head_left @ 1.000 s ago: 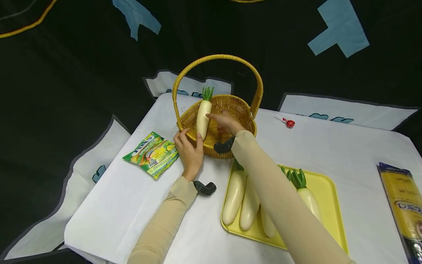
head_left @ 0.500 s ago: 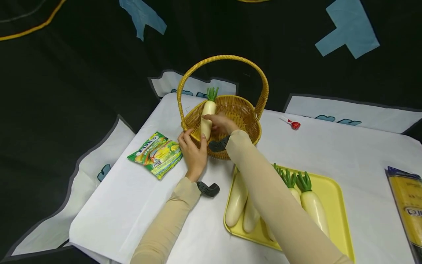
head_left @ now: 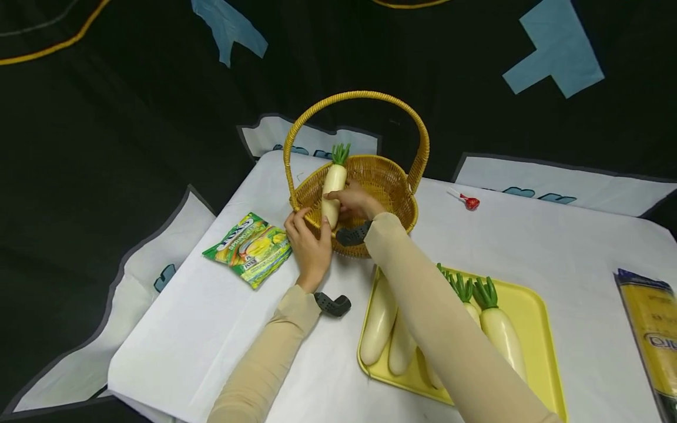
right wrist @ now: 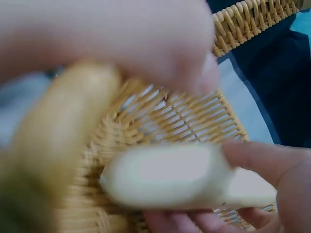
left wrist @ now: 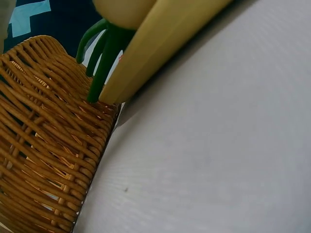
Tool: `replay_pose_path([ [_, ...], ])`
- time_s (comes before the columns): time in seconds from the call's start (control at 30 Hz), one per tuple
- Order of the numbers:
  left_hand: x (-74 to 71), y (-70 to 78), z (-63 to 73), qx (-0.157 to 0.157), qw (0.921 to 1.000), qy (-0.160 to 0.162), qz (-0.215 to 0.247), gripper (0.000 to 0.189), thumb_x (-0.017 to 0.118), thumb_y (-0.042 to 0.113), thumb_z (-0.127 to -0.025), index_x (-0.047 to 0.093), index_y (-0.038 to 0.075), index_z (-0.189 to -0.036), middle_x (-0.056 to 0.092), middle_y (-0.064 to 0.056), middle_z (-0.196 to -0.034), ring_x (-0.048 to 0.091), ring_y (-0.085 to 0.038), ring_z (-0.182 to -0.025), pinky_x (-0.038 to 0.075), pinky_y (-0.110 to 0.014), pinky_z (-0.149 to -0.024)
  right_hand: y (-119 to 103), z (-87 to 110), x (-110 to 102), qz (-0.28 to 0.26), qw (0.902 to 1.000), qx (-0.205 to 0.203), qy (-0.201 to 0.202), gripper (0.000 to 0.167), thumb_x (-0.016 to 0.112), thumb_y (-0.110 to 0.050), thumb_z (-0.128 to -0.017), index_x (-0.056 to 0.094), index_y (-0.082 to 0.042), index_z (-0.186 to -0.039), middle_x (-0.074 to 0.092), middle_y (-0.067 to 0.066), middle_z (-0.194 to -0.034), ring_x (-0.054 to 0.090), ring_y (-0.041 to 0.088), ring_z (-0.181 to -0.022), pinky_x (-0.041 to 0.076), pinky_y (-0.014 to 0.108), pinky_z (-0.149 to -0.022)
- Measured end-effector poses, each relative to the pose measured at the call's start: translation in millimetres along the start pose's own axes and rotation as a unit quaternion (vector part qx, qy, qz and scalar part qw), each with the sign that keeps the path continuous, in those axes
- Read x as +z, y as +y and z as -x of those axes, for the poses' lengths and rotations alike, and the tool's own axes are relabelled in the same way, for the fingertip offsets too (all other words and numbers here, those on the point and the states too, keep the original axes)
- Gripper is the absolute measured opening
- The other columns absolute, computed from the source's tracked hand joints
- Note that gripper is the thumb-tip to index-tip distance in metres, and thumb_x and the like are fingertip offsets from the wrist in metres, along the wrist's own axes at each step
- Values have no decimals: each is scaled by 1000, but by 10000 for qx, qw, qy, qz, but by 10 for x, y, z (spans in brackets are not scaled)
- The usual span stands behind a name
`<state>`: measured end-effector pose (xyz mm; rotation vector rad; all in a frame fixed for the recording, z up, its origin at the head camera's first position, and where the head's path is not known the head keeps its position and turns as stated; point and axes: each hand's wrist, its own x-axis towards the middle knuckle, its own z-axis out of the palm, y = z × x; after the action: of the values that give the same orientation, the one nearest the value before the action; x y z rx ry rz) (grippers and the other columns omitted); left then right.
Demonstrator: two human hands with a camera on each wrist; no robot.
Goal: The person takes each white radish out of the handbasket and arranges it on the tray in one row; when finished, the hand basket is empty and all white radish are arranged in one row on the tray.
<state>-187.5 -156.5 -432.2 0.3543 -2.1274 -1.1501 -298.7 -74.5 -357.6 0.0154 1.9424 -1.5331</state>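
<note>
A white radish (head_left: pixel 334 180) with green leaf stubs leans upright inside the left part of a yellow wicker basket (head_left: pixel 392 176). My right hand (head_left: pixel 357 198) grips its lower half, thumb across the front; the other fingers are mostly hidden. At the basket's near left rim, my left hand (head_left: pixel 311 247) holds the edge, its thumb close to the radish's lower end. The right wrist view shows a pale radish (right wrist: pixel 165 174) above the wickerwork with fingers around it, and blurred skin close above. In the left wrist view, the basket's woven side (left wrist: pixel 43 141) appears, without the hand.
Several more white radishes (head_left: pixel 378 323) lie on a yellow tray (head_left: pixel 534 329) at the front right, partly under my right forearm. A green candy bag (head_left: pixel 251 249) lies left of the basket, a red lollipop (head_left: pixel 471 202) to its right. A yellow packet (head_left: pixel 650 329) lies far right.
My right thumb has moved across the radish and slightly down it, and the right forearm has shifted left over the tray. The left hand stays on the basket rim. The head view has shifted slightly.
</note>
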Motion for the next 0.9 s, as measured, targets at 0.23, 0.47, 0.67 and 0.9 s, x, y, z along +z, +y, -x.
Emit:
replay_pose_path([
  [0.23, -24, -39, -55, 94, 9999, 88, 14, 43, 49, 35, -86, 42, 10, -121, 34, -16, -124, 37, -30, -117, 29, -43, -100, -108, 136, -124, -282, 9990, -346, 3, 78, 59, -21, -86, 8, -15, -145, 44, 21, -131, 56, 37, -109, 47, 45, -88],
  [0.47, -98, -88, -117, -52, 9999, -2, 99, 45, 50, 35, -87, 41, 9, -123, 32, -17, -127, 35, -30, -120, 27, -44, -102, -210, 448, -284, -137, 9966, -810, 94, 79, 61, -28, -85, 12, -17, -145, 47, 18, -128, 59, 34, -104, 49, 43, -85],
  [0.67, -173, -123, -151, -111, 9999, 5, 93, 44, 47, 34, -88, 40, 10, -123, 31, -17, -127, 35, -30, -119, 27, -44, -101, -250, 852, -389, -237, 9925, -1192, -139, 75, 60, -29, -86, 14, -19, -145, 51, 13, -122, 61, 22, -91, 51, 38, -82],
  [0.9, -209, -140, -163, -147, 9999, 16, 87, 44, 47, 34, -88, 40, 10, -124, 30, -16, -128, 33, -29, -122, 25, -43, -103, -85, 1486, -646, -157, 9870, -1559, -367, 68, 56, -24, -88, 18, -17, -144, 55, 13, -115, 64, 14, -87, 52, 34, -77],
])
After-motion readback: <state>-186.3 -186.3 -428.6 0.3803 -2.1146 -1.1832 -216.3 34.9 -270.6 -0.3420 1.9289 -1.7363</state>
